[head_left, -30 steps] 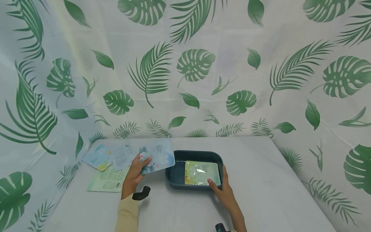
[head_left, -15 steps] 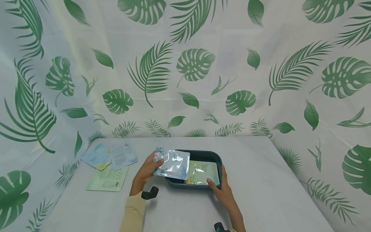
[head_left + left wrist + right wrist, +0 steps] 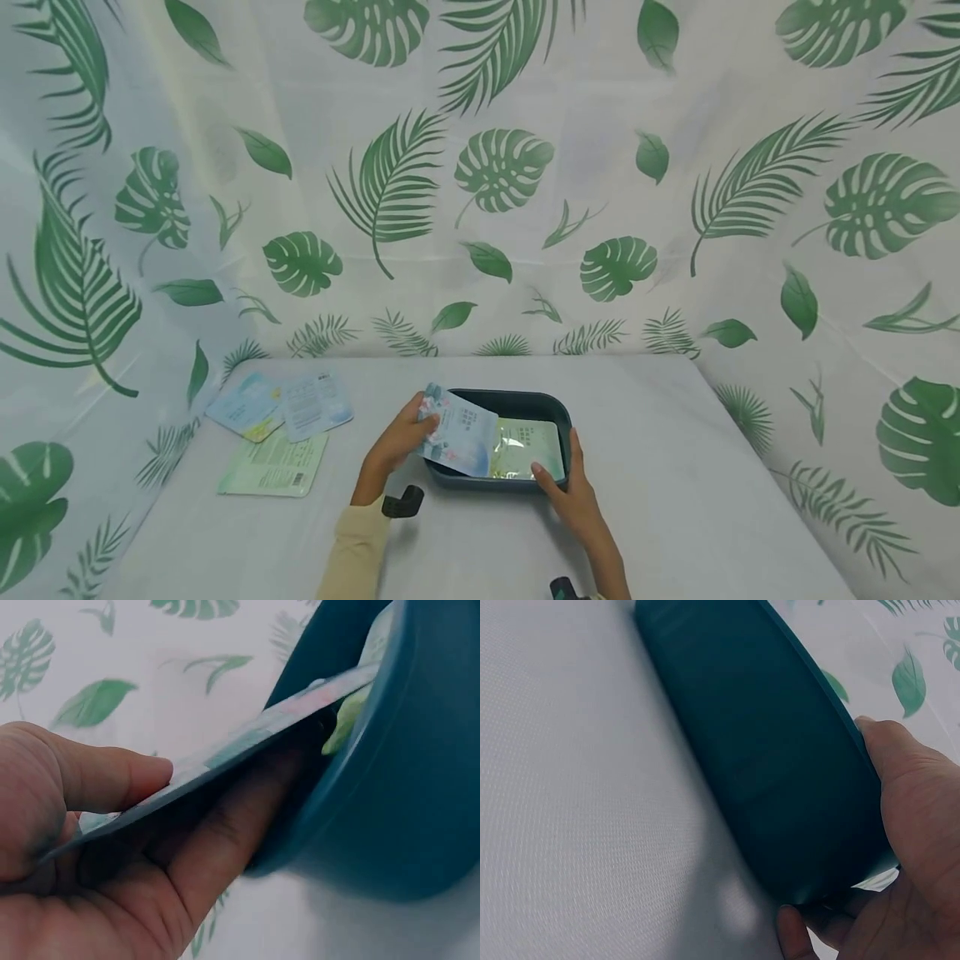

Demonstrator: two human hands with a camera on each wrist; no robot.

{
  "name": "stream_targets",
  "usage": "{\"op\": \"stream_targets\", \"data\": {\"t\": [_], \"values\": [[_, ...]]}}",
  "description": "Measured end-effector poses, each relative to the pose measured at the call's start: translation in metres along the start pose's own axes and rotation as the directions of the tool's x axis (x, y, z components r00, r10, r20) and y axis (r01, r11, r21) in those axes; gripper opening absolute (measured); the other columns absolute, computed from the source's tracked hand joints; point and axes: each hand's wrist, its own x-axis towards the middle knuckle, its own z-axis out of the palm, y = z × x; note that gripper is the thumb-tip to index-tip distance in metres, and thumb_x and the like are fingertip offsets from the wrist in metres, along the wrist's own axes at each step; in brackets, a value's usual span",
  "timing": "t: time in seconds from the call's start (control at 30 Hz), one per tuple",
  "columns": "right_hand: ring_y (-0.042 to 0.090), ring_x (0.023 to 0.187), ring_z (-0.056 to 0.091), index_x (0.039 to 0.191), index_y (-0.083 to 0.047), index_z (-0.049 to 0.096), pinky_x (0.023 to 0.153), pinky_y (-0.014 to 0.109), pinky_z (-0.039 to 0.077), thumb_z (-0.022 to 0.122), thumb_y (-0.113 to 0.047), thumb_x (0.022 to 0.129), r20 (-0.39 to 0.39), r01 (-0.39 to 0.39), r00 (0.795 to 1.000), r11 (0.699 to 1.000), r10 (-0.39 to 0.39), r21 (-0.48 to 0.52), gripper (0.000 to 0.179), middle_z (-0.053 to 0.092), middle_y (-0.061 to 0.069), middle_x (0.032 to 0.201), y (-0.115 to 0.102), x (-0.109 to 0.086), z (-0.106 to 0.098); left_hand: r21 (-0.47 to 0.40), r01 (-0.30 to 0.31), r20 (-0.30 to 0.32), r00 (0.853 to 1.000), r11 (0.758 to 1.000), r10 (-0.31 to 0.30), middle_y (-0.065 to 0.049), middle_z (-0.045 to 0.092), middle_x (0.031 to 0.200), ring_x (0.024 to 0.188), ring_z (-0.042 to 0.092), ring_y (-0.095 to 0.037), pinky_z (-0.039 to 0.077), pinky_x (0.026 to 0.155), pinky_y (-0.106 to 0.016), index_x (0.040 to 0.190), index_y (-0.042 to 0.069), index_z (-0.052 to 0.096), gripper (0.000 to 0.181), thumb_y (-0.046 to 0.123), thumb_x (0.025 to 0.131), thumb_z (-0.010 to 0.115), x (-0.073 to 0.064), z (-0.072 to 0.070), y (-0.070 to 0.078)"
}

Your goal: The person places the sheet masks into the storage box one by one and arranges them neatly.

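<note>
A pale blue floral sachet [image 3: 459, 433], flat like a face-mask packet, is pinched between the thumb and fingers of my left hand [image 3: 405, 435]. It slants over the left half of a dark teal tray [image 3: 551, 402], and in the left wrist view its far end [image 3: 330, 694] dips inside the rim. A light green sachet [image 3: 528, 450] lies in the tray's right half, partly covered by the blue one. My right hand [image 3: 573, 492] grips the tray's right front corner, thumb over the rim and fingers along the outer wall, as the right wrist view shows.
Left on the white table [image 3: 675, 500] lie a blue sachet with a yellow corner [image 3: 246, 407], a pale blue sachet with printed text [image 3: 318, 404] and a light green sachet [image 3: 273, 467], overlapping. A leaf-patterned curtain [image 3: 480, 183] rises behind the table.
My left hand has moved right, carrying the blue floral sachet from beside the tray to over its left half, its right end now tilted down. My right hand keeps its hold on the tray.
</note>
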Motion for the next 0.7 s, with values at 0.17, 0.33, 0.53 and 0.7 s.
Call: {"op": "stream_targets", "data": {"t": [0.17, 0.33, 0.53, 0.7], "values": [[0.052, 0.144, 0.017, 0.158, -0.020, -0.005, 0.109, 0.069, 0.023, 0.057, -0.052, 0.093, 0.001, 0.005, 1.000, 1.000, -0.005, -0.006, 0.095, 0.008, 0.023, 0.162, 0.002, 0.000, -0.001, 0.067, -0.005, 0.042, 0.999, 0.998, 0.003, -0.020, 0.023, 0.160, 0.144, 0.027, -0.037, 0.019, 0.117, -0.057, 0.155, 0.002, 0.013, 0.061, 0.007, 0.102, 0.043, 0.004, 0.015, 0.003], [0.050, 0.145, 0.017, 0.158, -0.019, -0.005, 0.110, 0.068, 0.023, 0.057, -0.053, 0.093, 0.001, 0.013, 1.000, 1.000, -0.013, -0.006, 0.096, 0.008, 0.021, 0.163, 0.007, 0.001, 0.003, 0.122, 0.021, 0.045, 0.999, 0.992, -0.026, -0.023, 0.024, 0.158, 0.143, 0.030, -0.036, 0.020, 0.116, -0.058, 0.155, -0.001, 0.008, 0.063, 0.011, 0.103, 0.043, 0.004, 0.023, 0.001], [0.049, 0.146, 0.015, 0.158, -0.018, -0.006, 0.111, 0.067, 0.022, 0.056, -0.053, 0.093, 0.000, 0.016, 1.000, 1.000, -0.016, -0.009, 0.096, 0.007, 0.020, 0.164, 0.006, 0.001, 0.002, 0.215, 0.031, -0.004, 1.000, 0.976, -0.031, -0.026, 0.044, 0.146, 0.120, 0.053, -0.031, 0.033, 0.109, -0.055, 0.154, -0.001, 0.011, 0.063, 0.011, 0.103, 0.044, 0.006, 0.029, 0.003], [0.048, 0.147, 0.013, 0.157, -0.019, -0.007, 0.112, 0.065, 0.020, 0.056, -0.053, 0.093, 0.009, 0.016, 1.000, 1.000, -0.016, 0.000, 0.096, 0.005, 0.019, 0.164, 0.007, 0.002, 0.002, 0.373, 0.036, -0.084, 0.996, 0.927, -0.005, -0.029, 0.059, 0.126, 0.090, 0.062, -0.026, 0.049, 0.087, -0.047, 0.152, 0.001, 0.019, 0.066, 0.007, 0.096, 0.053, 0.010, 0.034, 0.006]]}}
